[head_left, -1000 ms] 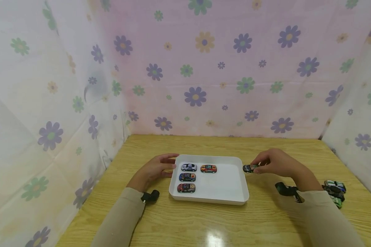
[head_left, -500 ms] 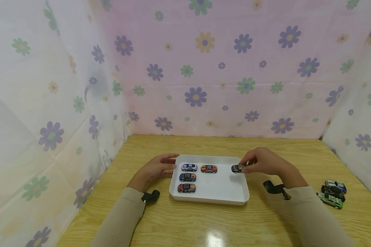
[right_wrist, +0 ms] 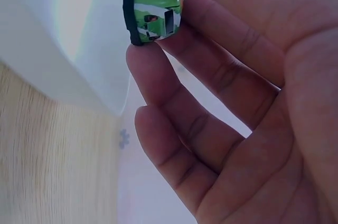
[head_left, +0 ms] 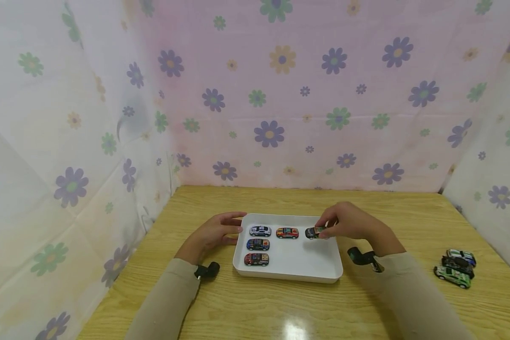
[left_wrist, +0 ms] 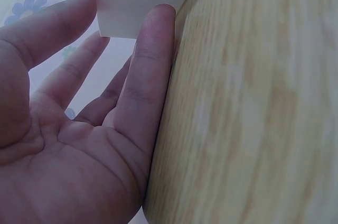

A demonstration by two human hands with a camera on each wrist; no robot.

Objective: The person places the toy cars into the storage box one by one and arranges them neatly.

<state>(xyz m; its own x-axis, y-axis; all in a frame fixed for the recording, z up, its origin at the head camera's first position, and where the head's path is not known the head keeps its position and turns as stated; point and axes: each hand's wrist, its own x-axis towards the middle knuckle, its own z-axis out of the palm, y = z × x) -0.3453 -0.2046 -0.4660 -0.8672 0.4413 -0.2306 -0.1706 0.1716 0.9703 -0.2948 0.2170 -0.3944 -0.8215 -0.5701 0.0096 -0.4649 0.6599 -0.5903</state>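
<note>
A dark toy car (head_left: 312, 233) with green and white at its rear (right_wrist: 158, 15) is pinched between the thumb and fingers of my right hand (head_left: 349, 222), over the right part of the white tray (head_left: 289, 276). To its left in the tray sits a red and yellow toy car (head_left: 287, 233). Along the tray's left side stand a white toy car (head_left: 260, 230), a blue one (head_left: 258, 244) and a dark red one (head_left: 256, 259) in a column. My left hand (head_left: 212, 232) touches the tray's left wall with loosely extended fingers (left_wrist: 150, 60).
On the table's right side lie a green toy car (head_left: 452, 277), a black one (head_left: 457, 266) and a white one (head_left: 462, 255), close together. Flowered cloth (head_left: 306, 94) hangs behind the wooden table (head_left: 255, 311) and at both sides.
My right hand has carried the dark toy car leftward, from beyond the tray's right edge to over the tray, nearer the red and yellow car. My left hand stays at the tray.
</note>
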